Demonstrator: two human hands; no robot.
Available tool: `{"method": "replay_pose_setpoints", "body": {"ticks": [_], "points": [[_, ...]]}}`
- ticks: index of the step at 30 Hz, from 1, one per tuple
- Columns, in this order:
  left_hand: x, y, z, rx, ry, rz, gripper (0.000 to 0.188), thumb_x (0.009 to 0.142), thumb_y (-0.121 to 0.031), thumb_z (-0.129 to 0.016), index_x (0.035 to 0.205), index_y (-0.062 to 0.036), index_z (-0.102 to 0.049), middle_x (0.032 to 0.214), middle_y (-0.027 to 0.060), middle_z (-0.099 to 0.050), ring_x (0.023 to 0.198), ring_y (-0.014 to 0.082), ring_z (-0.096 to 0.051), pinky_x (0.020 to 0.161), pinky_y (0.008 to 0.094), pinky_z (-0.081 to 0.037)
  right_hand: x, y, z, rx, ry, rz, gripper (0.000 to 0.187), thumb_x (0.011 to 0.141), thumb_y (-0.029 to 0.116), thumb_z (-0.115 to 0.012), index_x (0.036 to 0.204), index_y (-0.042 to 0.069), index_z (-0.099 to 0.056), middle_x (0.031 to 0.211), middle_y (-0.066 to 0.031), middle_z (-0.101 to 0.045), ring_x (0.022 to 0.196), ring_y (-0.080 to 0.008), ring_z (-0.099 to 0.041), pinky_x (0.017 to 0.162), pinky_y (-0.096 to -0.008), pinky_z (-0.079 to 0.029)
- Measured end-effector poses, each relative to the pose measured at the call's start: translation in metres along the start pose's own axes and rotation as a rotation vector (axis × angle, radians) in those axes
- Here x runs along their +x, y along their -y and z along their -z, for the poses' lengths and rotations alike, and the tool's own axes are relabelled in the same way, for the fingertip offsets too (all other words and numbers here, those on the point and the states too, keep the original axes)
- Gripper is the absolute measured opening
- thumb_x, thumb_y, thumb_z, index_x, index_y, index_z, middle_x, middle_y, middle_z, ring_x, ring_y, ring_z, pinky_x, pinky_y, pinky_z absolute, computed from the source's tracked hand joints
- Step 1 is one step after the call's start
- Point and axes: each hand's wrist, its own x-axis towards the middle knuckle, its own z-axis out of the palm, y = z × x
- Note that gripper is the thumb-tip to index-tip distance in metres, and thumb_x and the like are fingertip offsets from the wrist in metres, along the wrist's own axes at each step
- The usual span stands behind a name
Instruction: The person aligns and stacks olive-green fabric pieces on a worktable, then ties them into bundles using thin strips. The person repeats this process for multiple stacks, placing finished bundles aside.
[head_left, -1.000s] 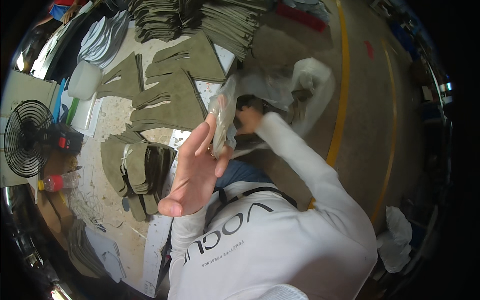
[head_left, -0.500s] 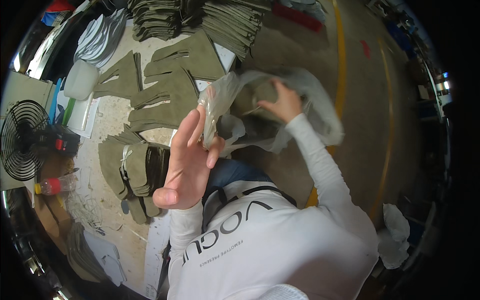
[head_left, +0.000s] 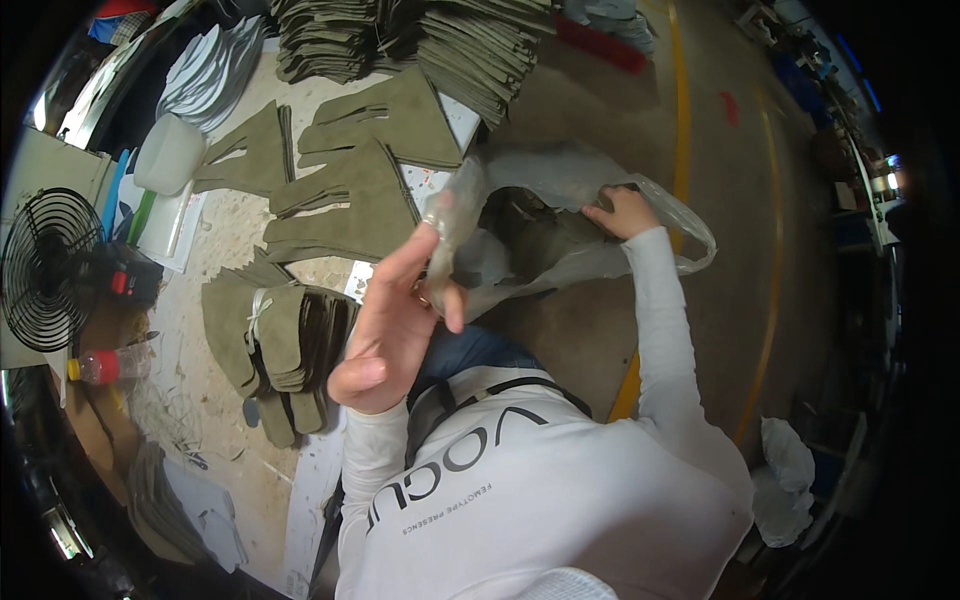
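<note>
A thin, translucent plastic bag [head_left: 565,167], crumpled along its edges, hangs with its wide mouth spread open and facing up just beside the right edge of the surface [head_left: 232,215], with dark olive pieces [head_left: 550,232], their shape hard to tell, inside it.

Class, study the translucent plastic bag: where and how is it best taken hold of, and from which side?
Probably by the rim of the plastic bag, from above, at opposite sides: its mouth gapes upward and the film looks thin and limp. The left hand and right hand are at those sides.
</note>
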Motion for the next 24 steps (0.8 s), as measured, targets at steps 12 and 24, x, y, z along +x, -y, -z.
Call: {"method": "replay_pose_setpoints", "body": {"ticks": [12, 24], "points": [[0.000, 0.111, -0.048, 0.553, 0.800, 0.406, 0.058, 0.093, -0.028, -0.061, 0.145, -0.0111, -0.043, 0.153, 0.0222, -0.032, 0.136, 0.0344, -0.043, 0.109, 0.0405, -0.038, -0.035, 0.070, -0.101, -0.276, 0.784, 0.743, 0.052, 0.083, 0.060, -0.061, 0.125, 0.029, -0.065, 0.142, -0.0075, -0.051, 0.145, -0.0377, -0.022, 0.117, -0.0587, -0.013], [-0.056, -0.020, -0.029, 0.840, 0.338, 0.206, 0.051, 0.090, -0.018, -0.062, 0.136, 0.0013, -0.051, 0.137, 0.0231, -0.053, 0.127, 0.0366, -0.051, 0.107, 0.0409, -0.039, -0.064, 0.061, -0.137, -0.467, 0.576, 0.553, 0.031, 0.085, 0.015, -0.058, 0.113, 0.018, -0.071, 0.109, -0.0115, -0.070, 0.108, -0.0336, -0.064, 0.096, -0.0508, -0.047]]}}
